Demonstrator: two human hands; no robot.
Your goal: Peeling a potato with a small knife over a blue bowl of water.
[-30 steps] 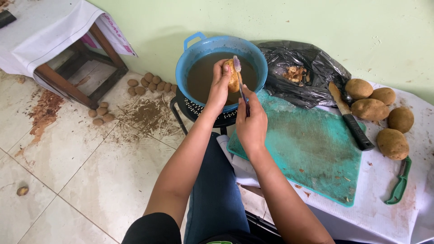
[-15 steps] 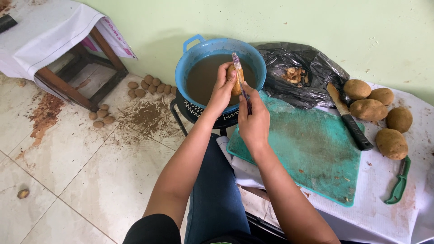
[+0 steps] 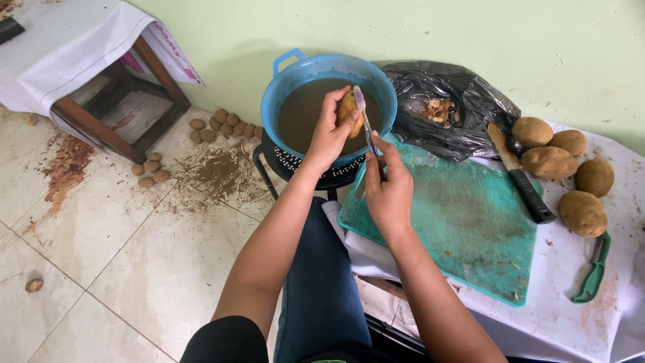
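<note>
My left hand (image 3: 329,132) holds a small brown potato (image 3: 347,107) over a blue basin (image 3: 290,79) of muddy water. My right hand (image 3: 388,186) grips a toothbrush (image 3: 366,128) by its handle, and the bristle head rests against the potato's right side. Both hands are above the near rim of the basin, which stands on a dark stool (image 3: 295,165).
A teal cutting board (image 3: 463,222) lies to the right with a dark-handled knife (image 3: 521,178) on it. Several large potatoes (image 3: 557,161) and a green peeler (image 3: 592,272) are further right. A black bag (image 3: 443,107) holds peels. Small potatoes (image 3: 225,124) lie on the dirty tiled floor.
The toothbrush head has shifted slightly along the potato in a scrubbing motion. Both hands stay over the basin.
</note>
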